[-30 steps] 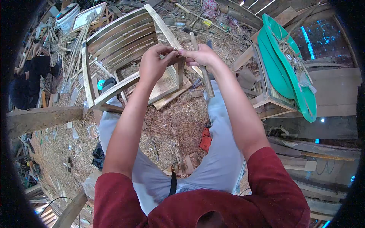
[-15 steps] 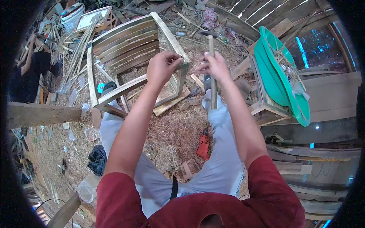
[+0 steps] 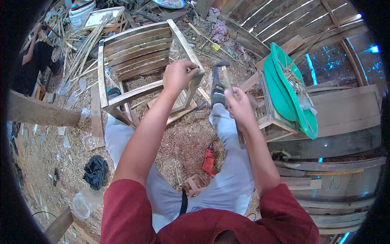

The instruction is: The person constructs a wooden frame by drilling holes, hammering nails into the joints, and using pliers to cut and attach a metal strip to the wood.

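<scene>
My left hand (image 3: 178, 78) is at the front corner of a wooden chair frame (image 3: 138, 93) with a slatted back. Its thumb and fingers are pinched together just above the joint, and whatever they may hold is too small to make out. My right hand (image 3: 240, 106) is wrapped round the wooden handle of a hammer (image 3: 227, 77). The hammer's dark head is up, to the right of the chair corner and apart from it. The lower end of the handle slants down over my right leg.
A red power drill (image 3: 208, 163) lies on the shavings between my legs. Right of me, a green plastic piece (image 3: 280, 91) leans on another wooden frame (image 3: 266, 121). A black plastic bag (image 3: 96, 171) lies at left. Another person (image 3: 35, 67) is at the far left.
My right hand has lowered and the hammer has tilted, its head now showing more clearly. My left hand stays at the chair corner. The view has shifted slightly.
</scene>
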Motion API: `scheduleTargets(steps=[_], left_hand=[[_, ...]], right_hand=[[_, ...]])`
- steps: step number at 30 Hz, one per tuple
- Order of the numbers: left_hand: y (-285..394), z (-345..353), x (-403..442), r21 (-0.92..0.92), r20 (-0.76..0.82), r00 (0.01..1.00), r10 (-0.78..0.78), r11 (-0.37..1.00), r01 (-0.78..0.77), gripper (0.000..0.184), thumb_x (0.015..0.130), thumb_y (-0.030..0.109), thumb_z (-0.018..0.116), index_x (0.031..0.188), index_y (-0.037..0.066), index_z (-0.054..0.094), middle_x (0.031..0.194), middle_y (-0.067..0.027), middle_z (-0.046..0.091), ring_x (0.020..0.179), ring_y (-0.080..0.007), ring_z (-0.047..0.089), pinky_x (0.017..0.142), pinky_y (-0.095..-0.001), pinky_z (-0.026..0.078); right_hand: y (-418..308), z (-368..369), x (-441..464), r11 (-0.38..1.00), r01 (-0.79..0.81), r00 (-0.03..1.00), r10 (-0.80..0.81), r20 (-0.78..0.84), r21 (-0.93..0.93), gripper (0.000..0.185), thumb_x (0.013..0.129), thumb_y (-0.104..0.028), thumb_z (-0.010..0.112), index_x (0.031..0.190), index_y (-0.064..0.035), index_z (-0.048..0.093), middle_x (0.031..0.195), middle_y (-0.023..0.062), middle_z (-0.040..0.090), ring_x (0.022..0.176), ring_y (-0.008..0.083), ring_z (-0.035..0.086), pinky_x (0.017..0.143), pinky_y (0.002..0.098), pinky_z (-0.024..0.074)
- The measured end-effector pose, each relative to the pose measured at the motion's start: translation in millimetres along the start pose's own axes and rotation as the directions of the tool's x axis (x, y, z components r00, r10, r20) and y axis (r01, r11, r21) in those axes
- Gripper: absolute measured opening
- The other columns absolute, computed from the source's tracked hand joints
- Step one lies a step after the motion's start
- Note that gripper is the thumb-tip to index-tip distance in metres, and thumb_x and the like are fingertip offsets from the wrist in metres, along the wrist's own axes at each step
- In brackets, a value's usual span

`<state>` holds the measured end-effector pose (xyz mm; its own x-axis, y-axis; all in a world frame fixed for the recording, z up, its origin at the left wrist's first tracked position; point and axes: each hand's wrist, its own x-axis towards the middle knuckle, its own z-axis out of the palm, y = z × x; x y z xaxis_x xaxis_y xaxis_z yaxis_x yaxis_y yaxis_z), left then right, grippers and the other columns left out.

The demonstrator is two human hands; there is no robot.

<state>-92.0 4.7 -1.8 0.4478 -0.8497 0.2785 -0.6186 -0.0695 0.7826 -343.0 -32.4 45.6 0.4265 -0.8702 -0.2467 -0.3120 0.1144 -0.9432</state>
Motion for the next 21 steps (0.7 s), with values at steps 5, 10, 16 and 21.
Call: scheduleTargets(steps=[5,10,16,21], left_hand=[[0.0,-2.3,-2.3,0.042,-0.045,0.998,0.044,0.998,-0.043,0.022,0.085,0.029,0.080,0.099,0.013,0.081,0.095,-0.0106,0.073,0.082,-0.0314,0.070,0.077,-0.0413,0.055],[-1.0,0.3,-0.7,0.078,-0.045,0.999,0.024,0.997,-0.021,0.018,0.083,0.033,0.081,0.093,0.018,0.082,0.095,-0.0038,0.074,0.091,-0.0272,0.070,0.084,-0.0410,0.054],[0.8,1.5,-1.6,0.076,-0.041,0.998,0.040,0.996,-0.037,0.018,0.083,0.030,0.080,0.095,0.017,0.082,0.097,-0.0048,0.075,0.092,-0.0291,0.069,0.086,-0.0423,0.053],[-5.5,2.4,-0.6,0.073,-0.081,0.993,0.084,0.994,-0.078,0.020,0.083,0.030,0.081,0.098,0.016,0.082,0.099,-0.0086,0.076,0.089,-0.0291,0.071,0.082,-0.0406,0.055]], right_hand=[[-47.4,26.4,-36.8,0.965,0.192,0.981,-0.190,-0.028,0.181,0.030,0.108,-0.024,0.054,0.132,-0.0078,0.059,0.071,-0.0053,0.051,0.056,0.0051,0.046,0.049,0.0226,0.0354],[-39.6,21.3,-24.4,0.979,0.187,0.981,-0.183,0.057,-0.081,0.031,0.108,-0.024,0.051,0.130,-0.0037,0.061,0.074,0.0006,0.057,0.064,0.0088,0.051,0.059,0.0265,0.0419],[-47.0,28.9,-18.5,0.787,0.305,0.942,-0.332,0.049,-0.537,0.035,0.107,-0.025,0.051,0.129,0.0007,0.060,0.081,0.0129,0.063,0.075,0.0218,0.061,0.072,0.0366,0.0498],[-37.5,29.9,-13.5,0.797,0.314,0.929,-0.369,-0.005,-0.515,0.036,0.107,-0.028,0.051,0.129,-0.0002,0.061,0.084,0.0177,0.065,0.079,0.0252,0.065,0.075,0.0382,0.0507]])
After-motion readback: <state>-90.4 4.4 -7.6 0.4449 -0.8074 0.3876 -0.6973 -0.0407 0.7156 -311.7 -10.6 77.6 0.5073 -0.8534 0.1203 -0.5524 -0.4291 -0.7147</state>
